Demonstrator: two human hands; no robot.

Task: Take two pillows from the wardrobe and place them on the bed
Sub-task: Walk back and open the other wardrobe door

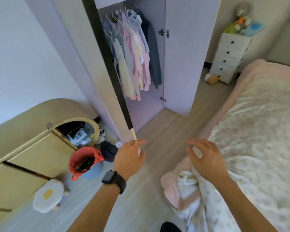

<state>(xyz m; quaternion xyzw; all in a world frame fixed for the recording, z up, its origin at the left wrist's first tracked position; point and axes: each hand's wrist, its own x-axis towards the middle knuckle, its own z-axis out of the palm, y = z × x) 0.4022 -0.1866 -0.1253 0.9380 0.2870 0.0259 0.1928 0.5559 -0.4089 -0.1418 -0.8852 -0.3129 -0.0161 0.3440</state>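
Both hands empty before the open wardrobe

Straight ahead, at twelve o'clock, the wardrobe (146,64) stands with its door (179,56) swung open, hung with pale shirts and a dark garment (134,52); the bottom of the visible compartment is bare, and no pillows can be made out inside it or anywhere else in view. At three o'clock the bed (258,131) fills the right side, covered by a pale patterned blanket over a pink sheet, with a bunched corner hanging toward the floor (157,139) at five o'clock. At nine o'clock sits a beige rounded cabinet (23,139) with an open arched compartment full of small items. A white chest of drawers (228,56) stands at one o'clock, with soft toys on top and one at its foot. Near the cabinet at eight o'clock is a bin lined with a red bag (84,162), and below it a fried-egg cushion (47,195).

The left hand (129,158), with a dark watch (113,180) on the wrist and a ring (137,143), hovers over the floor, fingers loosely spread and grasping nothing. The right hand (204,158) hovers by the bed's edge, fingers (196,151) released and equally empty.
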